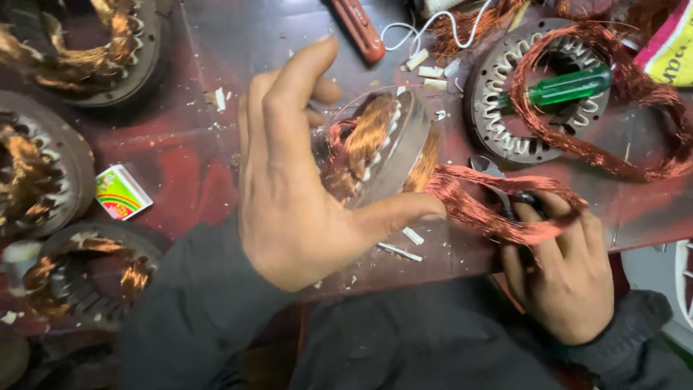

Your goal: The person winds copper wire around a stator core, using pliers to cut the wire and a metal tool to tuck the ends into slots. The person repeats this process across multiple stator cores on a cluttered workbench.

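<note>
My left hand [296, 180] grips a round metal stator [382, 148] tilted on its edge on the red worktable, thumb under its rim, fingers over the top. Copper wire coils fill its slots. A loose bundle of copper wire [491, 202] trails from the stator to the right. My right hand [559, 271] is closed on a small metal tool, seemingly scissors or pliers [494, 173], whose tip lies against that bundle; the wire loops over my fingers.
Another stator [505, 94] with a green-handled screwdriver [567, 87] and a copper loop lies at the back right. Several wound stators [43, 173] sit on the left beside a small colourful box [121, 191]. A red-handled tool [359, 29] lies at the back. White insulation scraps are scattered about.
</note>
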